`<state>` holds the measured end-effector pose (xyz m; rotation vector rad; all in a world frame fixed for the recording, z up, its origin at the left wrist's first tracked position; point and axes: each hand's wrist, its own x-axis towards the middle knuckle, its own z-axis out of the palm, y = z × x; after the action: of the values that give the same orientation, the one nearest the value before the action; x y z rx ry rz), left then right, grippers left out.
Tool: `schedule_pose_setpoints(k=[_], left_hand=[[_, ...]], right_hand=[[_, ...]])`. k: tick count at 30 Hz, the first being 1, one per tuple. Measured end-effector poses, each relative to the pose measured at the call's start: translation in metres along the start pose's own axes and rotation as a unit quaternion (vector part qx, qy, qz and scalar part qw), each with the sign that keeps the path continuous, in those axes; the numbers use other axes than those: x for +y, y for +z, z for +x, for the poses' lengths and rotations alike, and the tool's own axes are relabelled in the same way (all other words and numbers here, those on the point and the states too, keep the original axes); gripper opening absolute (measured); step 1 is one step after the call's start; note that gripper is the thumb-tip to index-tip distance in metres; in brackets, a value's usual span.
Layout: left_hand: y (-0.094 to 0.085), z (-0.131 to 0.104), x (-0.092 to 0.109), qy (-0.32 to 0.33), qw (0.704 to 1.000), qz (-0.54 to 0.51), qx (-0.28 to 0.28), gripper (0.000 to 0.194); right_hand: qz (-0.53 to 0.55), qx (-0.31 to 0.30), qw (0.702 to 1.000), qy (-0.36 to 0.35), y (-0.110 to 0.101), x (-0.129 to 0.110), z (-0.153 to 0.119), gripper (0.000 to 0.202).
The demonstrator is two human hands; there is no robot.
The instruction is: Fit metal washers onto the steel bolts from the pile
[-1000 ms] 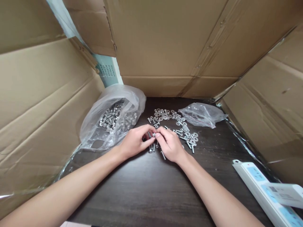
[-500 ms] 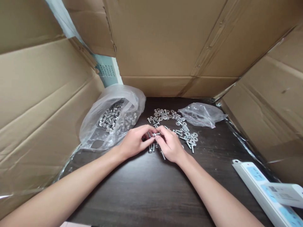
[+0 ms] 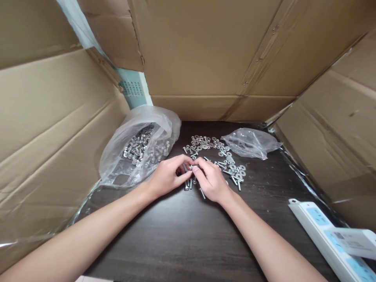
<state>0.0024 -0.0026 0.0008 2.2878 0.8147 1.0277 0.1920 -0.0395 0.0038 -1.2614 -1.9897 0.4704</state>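
Observation:
Between my fingertips is a small silver bolt (image 3: 192, 167), lying roughly level. My left hand (image 3: 169, 175) pinches its left end, with thumb and forefinger curled round. From the other side my right hand (image 3: 210, 179) grips the bolt with thumb and index finger. Whether a nut or washer sits on it is too small to tell. Below the hands several loose bolts (image 3: 202, 193) lie on the dark table, partly covered by my fingers. Beyond them spreads a scatter of bolts, nuts and washers (image 3: 230, 159).
A clear plastic bag (image 3: 167, 117) full of assembled bolts stands left of my hands. A flatter plastic bag (image 3: 251, 143) lies at the back right. On the right is a white power strip (image 3: 317, 219). Cardboard walls (image 3: 205, 58) surround the dark table (image 3: 164, 243).
My right thumb has shifted slightly along the bolt. Both hands stay in the same place, and the scattered hardware lies as before.

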Motion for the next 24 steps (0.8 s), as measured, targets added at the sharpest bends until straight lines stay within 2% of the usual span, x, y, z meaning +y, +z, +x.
schedule_pose_setpoints(k=[13, 24], left_hand=[[0.0006, -0.0007, -0.0003, 0.013, 1.000, -0.002, 0.001, 0.010], [0.0001, 0.0000, -0.0013, 0.014, 1.000, 0.002, -0.010, 0.010]], right_hand=[[0.005, -0.009, 1.000, 0.002, 0.0007, 0.0010, -0.0004, 0.023], [0.011, -0.009, 1.000, 0.012, 0.0004, 0.0008, -0.0010, 0.014]])
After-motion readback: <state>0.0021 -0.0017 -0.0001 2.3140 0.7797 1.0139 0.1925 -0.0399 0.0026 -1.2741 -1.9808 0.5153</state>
